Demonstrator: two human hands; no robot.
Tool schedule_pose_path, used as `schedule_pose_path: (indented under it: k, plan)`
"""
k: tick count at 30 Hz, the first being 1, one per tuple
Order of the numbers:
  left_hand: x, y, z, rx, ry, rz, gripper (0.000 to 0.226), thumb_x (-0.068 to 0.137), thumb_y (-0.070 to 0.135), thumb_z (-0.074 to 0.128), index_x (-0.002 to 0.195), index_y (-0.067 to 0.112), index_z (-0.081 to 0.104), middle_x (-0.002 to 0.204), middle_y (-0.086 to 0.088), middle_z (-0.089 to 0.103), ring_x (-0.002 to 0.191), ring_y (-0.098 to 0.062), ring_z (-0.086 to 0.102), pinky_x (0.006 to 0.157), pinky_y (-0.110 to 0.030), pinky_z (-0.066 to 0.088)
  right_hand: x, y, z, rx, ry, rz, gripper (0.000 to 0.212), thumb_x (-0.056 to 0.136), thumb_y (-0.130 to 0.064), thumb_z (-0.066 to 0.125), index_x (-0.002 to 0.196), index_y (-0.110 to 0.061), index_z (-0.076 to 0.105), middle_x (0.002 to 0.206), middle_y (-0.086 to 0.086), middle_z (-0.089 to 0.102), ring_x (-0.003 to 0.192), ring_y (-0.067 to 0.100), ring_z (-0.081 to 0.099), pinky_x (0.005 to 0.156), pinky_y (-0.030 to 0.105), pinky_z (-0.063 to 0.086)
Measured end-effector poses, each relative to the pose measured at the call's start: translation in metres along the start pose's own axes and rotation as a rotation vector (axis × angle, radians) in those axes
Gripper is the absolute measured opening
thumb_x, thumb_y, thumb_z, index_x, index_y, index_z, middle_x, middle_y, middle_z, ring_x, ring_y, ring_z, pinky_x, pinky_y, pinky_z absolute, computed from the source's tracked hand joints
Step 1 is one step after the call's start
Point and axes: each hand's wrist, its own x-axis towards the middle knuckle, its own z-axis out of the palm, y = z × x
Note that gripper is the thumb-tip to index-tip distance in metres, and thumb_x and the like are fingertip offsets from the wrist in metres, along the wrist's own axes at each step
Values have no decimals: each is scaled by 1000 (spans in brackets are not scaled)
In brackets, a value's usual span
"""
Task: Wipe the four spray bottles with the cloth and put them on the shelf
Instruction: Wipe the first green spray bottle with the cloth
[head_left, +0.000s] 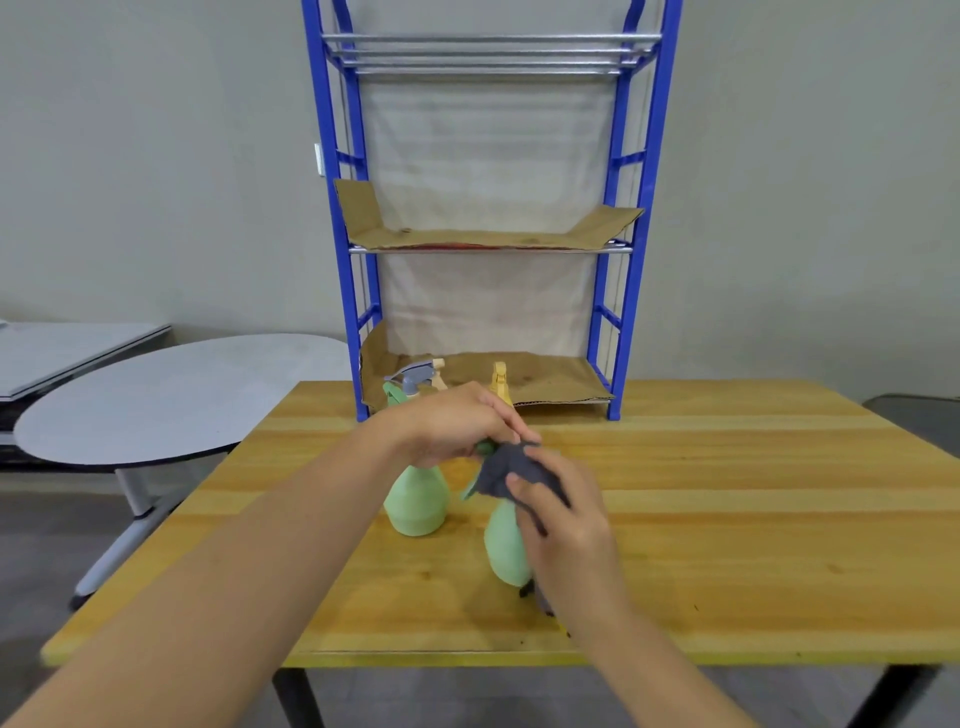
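Now the right hand is pressing a crumpled grey cloth against the near pale-green spray bottle on the wooden table, fingers curling round the cloth, while the left hand is pinching the bottle's top.

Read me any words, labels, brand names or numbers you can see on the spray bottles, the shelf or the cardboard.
None can be read.
The two green spray bottles show plain sides, no label.
The blue shelf and its cardboard liner bear no legible print; a red streak at the liner's front edge is too blurred to read.
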Motion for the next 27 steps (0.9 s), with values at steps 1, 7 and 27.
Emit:
schedule_pose_path:
  k: [1, 7, 27]
  plan:
    - [0, 1, 0, -7, 5, -5, 26, 96, -3, 55, 112, 1, 76, 94, 4, 77, 90, -11, 67, 74, -21, 53, 4, -2, 0, 5, 18, 41, 12, 89, -2, 63, 97, -3, 71, 120, 14, 60, 107, 27, 55, 93, 29, 45]
    - [-2, 1, 1, -22, -8, -32, 27, 98, -3, 54, 115, 1, 74, 92, 9, 78, 95, -12, 66, 83, -24, 52, -3, -9, 6, 16, -124, -97, 23, 82, 7, 68, 100, -6, 69, 124, 12, 58, 107, 31, 56, 89, 35, 48]
    - [-10, -7, 9, 153, 93, 76, 24, 101, 12, 56, 108, 16, 78, 114, -9, 73, 103, -19, 65, 92, -35, 53, -9, 20, -25, -77, -235, -55, 21, 79, 1, 75, 96, -11, 71, 127, 3, 58, 104, 27, 57, 83, 36, 53]
